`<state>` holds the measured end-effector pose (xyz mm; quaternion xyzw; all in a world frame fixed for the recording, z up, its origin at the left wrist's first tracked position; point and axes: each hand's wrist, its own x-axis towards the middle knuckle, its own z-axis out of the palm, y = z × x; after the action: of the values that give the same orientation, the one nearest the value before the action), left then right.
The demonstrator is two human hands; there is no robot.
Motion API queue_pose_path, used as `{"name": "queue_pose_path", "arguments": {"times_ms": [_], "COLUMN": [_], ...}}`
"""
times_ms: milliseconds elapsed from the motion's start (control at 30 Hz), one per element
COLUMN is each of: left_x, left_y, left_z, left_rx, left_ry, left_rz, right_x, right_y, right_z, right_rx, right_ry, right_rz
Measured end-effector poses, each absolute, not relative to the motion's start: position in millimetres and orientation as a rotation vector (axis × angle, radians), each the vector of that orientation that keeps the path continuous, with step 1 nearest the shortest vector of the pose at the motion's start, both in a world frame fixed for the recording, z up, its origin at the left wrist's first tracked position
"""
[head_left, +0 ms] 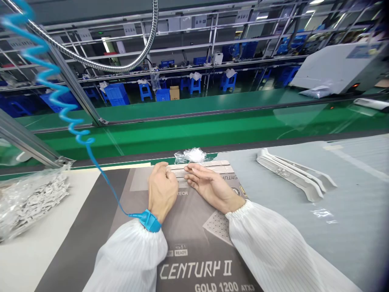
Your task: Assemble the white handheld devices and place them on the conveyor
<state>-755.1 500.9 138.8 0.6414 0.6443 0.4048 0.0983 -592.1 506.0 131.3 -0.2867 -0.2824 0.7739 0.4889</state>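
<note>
My left hand [162, 188] rests on a flat grey printed box [194, 239] lettered "CENTURY II GOLD 1200", its fingers curled down onto a pale strip-like part [182, 169] at the box's far end. A blue wrist strap [149, 220] with a coiled blue cord [65, 109] circles that wrist. My right hand [209, 186] lies beside it, fingers stretched toward the same part, fingertips touching it. A small crumpled clear plastic bag [191, 155] sits just beyond the part. Both arms wear white striped sleeves.
A clear bag of several small white pieces [28, 196] lies at the left. Long white plastic mouldings [293, 172] are stacked at the right on a grey mat. A green conveyor belt [212, 125] runs across beyond the bench. A flexible metal hose [121, 65] hangs overhead.
</note>
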Motion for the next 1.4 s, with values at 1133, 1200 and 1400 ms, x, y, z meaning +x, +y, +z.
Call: {"name": "queue_pose_path", "arguments": {"times_ms": [1133, 1200, 1400], "left_x": [-755.4, -755.5, -755.6], "left_y": [497.4, 497.5, 497.5], "left_z": [136.0, 135.5, 134.8], "left_rx": [2.032, 2.049, 2.067], "left_ry": [1.711, 1.711, 1.716], "left_rz": [1.295, 1.311, 1.31], "right_x": [-592.3, -592.2, -592.4], "right_y": [505.1, 505.2, 505.1], "right_z": [132.9, 132.5, 132.0], "right_rx": [-0.705, -0.705, -0.706], "right_ry": [-0.662, -0.668, -0.673], "right_rz": [1.884, 1.88, 1.877]}}
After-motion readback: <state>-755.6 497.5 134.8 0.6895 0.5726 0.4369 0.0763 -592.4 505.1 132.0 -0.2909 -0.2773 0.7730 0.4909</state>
